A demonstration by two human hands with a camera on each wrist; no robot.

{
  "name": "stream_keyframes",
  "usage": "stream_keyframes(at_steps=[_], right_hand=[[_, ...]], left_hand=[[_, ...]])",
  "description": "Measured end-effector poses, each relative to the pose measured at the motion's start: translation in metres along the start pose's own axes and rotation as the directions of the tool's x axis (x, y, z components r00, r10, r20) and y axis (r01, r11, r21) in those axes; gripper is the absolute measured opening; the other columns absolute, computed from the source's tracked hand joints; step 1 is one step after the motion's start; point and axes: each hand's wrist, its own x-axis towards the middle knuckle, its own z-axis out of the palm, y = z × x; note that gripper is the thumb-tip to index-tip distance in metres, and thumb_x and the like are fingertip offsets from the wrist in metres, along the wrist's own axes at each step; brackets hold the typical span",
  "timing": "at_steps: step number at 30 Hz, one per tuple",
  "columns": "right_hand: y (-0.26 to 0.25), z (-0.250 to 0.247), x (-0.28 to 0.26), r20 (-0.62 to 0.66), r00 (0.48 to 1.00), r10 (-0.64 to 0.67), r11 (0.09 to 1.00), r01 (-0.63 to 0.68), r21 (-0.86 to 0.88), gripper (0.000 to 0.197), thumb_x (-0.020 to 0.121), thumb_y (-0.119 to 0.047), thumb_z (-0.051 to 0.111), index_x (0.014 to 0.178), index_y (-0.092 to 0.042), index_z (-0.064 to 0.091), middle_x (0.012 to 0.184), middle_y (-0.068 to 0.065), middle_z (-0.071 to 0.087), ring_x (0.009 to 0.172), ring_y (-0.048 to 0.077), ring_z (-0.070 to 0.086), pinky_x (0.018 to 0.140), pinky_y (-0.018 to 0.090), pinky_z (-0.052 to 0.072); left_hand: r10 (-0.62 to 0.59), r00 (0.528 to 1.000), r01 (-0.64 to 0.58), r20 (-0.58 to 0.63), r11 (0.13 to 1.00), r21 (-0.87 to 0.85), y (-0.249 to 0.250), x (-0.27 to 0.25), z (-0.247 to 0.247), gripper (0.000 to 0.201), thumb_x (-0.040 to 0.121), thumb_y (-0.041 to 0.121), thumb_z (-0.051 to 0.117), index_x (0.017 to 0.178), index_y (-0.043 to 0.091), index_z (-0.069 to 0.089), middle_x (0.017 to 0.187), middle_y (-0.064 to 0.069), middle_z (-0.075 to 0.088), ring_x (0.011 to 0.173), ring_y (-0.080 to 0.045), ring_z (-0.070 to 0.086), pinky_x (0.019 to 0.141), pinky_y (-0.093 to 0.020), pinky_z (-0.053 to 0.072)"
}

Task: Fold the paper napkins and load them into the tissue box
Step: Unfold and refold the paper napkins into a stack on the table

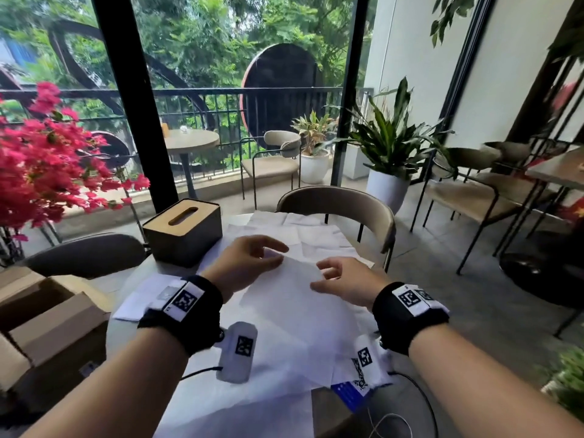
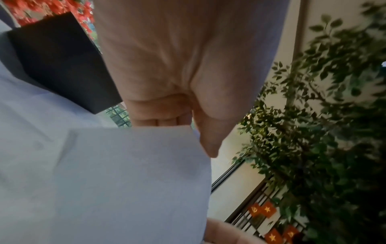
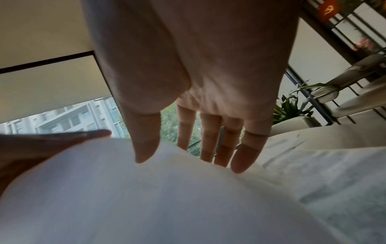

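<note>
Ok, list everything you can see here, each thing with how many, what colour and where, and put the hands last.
Tissue box: one, dark with a wooden slotted lid, far left of the table.
Paper napkins: several, count unclear, white, spread across the table; one raised between the hands.
Table: one, grey, mostly covered.
Cardboard box: one, brown, open, left of the table.
Flowers: one cluster, pink, far left.
Chair: one, beige, across the table.
Potted plants: two, green in white pots, by the window.
Left hand: on the raised napkin's left corner.
Right hand: fingers straight at its right edge.
</note>
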Motion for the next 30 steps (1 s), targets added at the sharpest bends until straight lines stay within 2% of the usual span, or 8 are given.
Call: stream_keyframes(at_steps=[2,6,9,12,19,22,25,30], right_hand=[[-0.004,0.008,0.001,0.010,0.998,-0.069,0.997,0.069,-0.018,0.036,0.078,-0.037,0.084,0.110,-0.025,0.072,0.107,-0.006,0.075,0.096,0.011,0.070,0.083,0.028,0.058],[-0.008,0.008,0.004,-0.118,0.987,-0.112,0.991,0.102,-0.090,0.024,0.085,-0.030,0.080,0.070,-0.017,0.068,0.067,-0.004,0.061,0.060,0.007,0.050,0.057,0.023,0.039],[-0.010,-0.002,-0.001,-0.118,0.988,-0.096,0.995,0.092,-0.045,0.018,0.088,-0.029,0.080,0.085,-0.012,0.076,0.076,-0.002,0.068,0.063,0.005,0.055,0.055,0.015,0.043],[-0.014,-0.014,-0.009,-0.141,0.981,-0.135,0.990,0.129,-0.050,0.018,0.090,-0.028,0.078,0.093,-0.010,0.077,0.088,0.005,0.075,0.072,0.011,0.061,0.059,0.013,0.045],[-0.024,-0.021,-0.009,-0.244,0.902,-0.357,0.900,0.261,-0.350,0.024,0.075,-0.067,0.058,0.084,-0.045,0.065,0.079,-0.019,0.070,0.082,0.003,0.066,0.079,0.036,0.057],[-0.026,-0.018,-0.008,-0.242,0.849,-0.470,0.836,0.339,-0.432,0.023,0.079,-0.068,0.053,0.090,-0.049,0.060,0.084,-0.021,0.071,0.086,0.005,0.067,0.079,0.038,0.057],[-0.023,-0.018,-0.011,-0.252,0.834,-0.491,0.839,0.375,-0.394,0.024,0.081,-0.065,0.056,0.094,-0.047,0.061,0.084,-0.021,0.071,0.087,0.005,0.069,0.079,0.039,0.058],[-0.017,-0.024,-0.024,-0.192,0.927,-0.322,0.940,0.288,-0.183,0.037,0.077,-0.069,0.064,0.091,-0.036,0.072,0.084,-0.014,0.075,0.082,0.007,0.071,0.084,0.045,0.059]], left_hand=[[0.036,0.999,-0.036,0.029,0.999,-0.025,0.013,-0.001,-0.004,0.013,0.095,0.012,0.073,0.103,0.018,0.080,0.101,-0.026,0.072,0.086,-0.024,0.066,0.086,-0.045,0.057],[0.087,0.996,-0.087,0.003,0.996,0.005,0.030,0.001,-0.015,0.014,0.094,0.011,0.073,0.104,0.018,0.079,0.094,-0.018,0.074,0.082,-0.016,0.065,0.081,-0.034,0.056],[0.119,0.990,-0.109,-0.074,0.987,0.120,0.029,0.003,-0.029,0.012,0.092,0.012,0.075,0.100,0.020,0.079,0.079,0.004,0.072,0.068,0.000,0.063,0.067,-0.014,0.049],[0.129,0.983,-0.091,-0.128,0.959,0.267,0.018,0.002,-0.041,0.013,0.090,0.013,0.076,0.098,0.024,0.078,0.075,0.008,0.069,0.062,0.003,0.062,0.065,-0.012,0.046],[0.117,0.992,-0.081,-0.049,0.882,0.465,-0.001,-0.009,-0.044,0.043,0.080,0.039,0.085,0.120,0.032,0.069,0.108,0.008,0.067,0.092,-0.009,0.064,0.085,-0.026,0.053],[0.121,0.992,-0.098,-0.046,0.935,0.342,0.000,-0.010,-0.029,0.054,0.081,0.037,0.086,0.130,0.028,0.065,0.114,0.005,0.069,0.104,-0.010,0.065,0.095,-0.028,0.053],[0.040,0.993,-0.045,-0.115,0.998,-0.045,0.001,-0.012,-0.022,0.048,0.079,0.026,0.088,0.124,0.023,0.070,0.110,-0.010,0.074,0.101,-0.026,0.073,0.091,-0.039,0.059],[0.069,0.995,-0.081,-0.073,0.979,-0.187,0.004,-0.016,-0.030,0.044,0.076,0.011,0.086,0.117,0.022,0.075,0.111,-0.019,0.074,0.094,-0.026,0.070,0.094,-0.050,0.059]])
